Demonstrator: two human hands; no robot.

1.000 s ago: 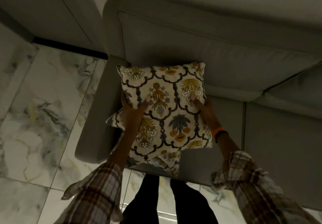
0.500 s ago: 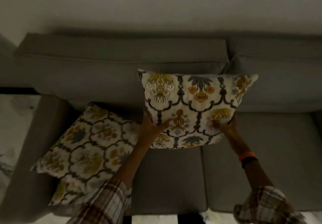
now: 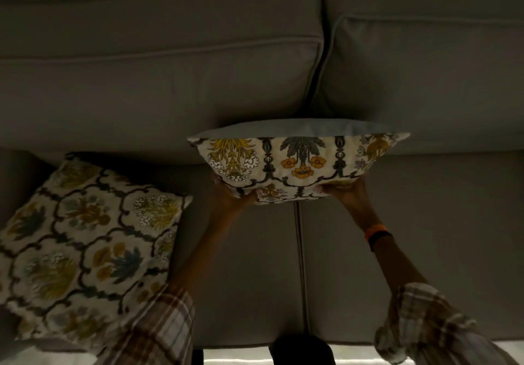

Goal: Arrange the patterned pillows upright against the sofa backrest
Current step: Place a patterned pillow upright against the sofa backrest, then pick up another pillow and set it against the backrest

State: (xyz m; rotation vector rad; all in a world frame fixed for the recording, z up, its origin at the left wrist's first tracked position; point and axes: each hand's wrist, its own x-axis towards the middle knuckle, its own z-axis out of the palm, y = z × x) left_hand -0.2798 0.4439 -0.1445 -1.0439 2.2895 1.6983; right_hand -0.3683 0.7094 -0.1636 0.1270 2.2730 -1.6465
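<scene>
I hold a cream pillow with yellow, blue and dark floral pattern (image 3: 297, 163) upright at the middle of the grey sofa, its plain grey back toward the backrest cushions (image 3: 158, 81). My left hand (image 3: 229, 197) grips its lower left edge and my right hand (image 3: 344, 194) grips its lower right edge. A second patterned pillow (image 3: 85, 242) lies flat and tilted on the left seat cushion, partly under my left sleeve.
The seat seam (image 3: 300, 251) runs down between my arms. A gap (image 3: 323, 66) divides the two backrest cushions just above the held pillow. The sofa's front edge and a strip of pale floor (image 3: 238, 360) show at the bottom.
The held pillow has moved to the right and back toward the backrest and tipped upright, so I see mostly its top edge. The view has closed in on the sofa.
</scene>
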